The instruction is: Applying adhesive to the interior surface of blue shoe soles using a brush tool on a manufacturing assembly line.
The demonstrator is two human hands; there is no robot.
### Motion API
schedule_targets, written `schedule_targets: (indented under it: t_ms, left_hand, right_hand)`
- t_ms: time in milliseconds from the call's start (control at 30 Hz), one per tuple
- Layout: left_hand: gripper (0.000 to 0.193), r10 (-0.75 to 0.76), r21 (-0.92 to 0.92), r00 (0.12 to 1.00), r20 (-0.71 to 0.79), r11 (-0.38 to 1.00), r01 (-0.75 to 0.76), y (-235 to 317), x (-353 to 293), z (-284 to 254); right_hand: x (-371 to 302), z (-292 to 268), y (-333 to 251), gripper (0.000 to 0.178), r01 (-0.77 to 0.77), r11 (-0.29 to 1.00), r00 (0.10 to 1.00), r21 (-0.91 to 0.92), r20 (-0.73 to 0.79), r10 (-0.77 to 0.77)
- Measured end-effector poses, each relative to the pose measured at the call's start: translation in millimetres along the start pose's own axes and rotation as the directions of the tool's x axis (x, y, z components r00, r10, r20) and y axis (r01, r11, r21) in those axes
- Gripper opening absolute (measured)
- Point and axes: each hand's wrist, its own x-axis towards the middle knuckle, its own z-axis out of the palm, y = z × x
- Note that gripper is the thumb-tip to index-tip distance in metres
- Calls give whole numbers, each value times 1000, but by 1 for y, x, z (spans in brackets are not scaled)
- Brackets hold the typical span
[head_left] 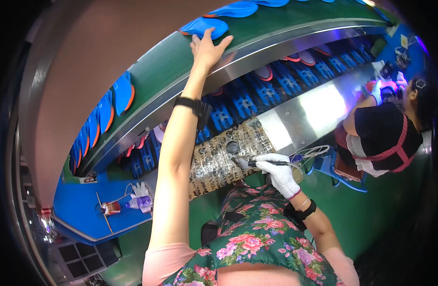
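My bare left hand reaches up over a green conveyor belt, thumb and fingers spread apart. Its fingertips lie at the near edge of a blue insole with an orange heel edge; whether they press on it I cannot tell. In a white knit glove, my right hand is closed around a slim black-handled tool. The pale, blunt tip of that tool points left, low over a tape-covered work board. A dark round patch sits on the board near the tip.
More blue insoles line the belt. Below its metal edge stand several blue slotted racks with pink-rimmed pieces. A co-worker sits at the right beside a blue stool. A purple-labelled bottle lies on a blue table at left.
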Motion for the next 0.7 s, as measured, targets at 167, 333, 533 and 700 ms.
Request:
schedule_targets:
  t_ms: [167, 333, 533, 700]
  left_hand:
    - [54, -52, -348, 994, -99, 937, 14, -42, 9, -11]
    - [29, -351, -724, 935, -45, 657, 212, -50, -94, -75]
    - [51, -458, -899, 874, -163, 434, 59, -3, -213, -108]
    - [56, -504, -782, 609, 612, -271, 561, -63, -289, -100]
  right_hand:
    - [-12, -20, -6, 20, -37, 995, 995, 95, -88, 45]
    - [-21, -46, -15, 20, -10, 984, 991, 180, -128, 34]
    - [-19, -46, -51, 19, -44, 978, 997, 202, 73, 30]
    - [-16, -16, -70, 18, 9, 993, 975, 121, 221, -36]
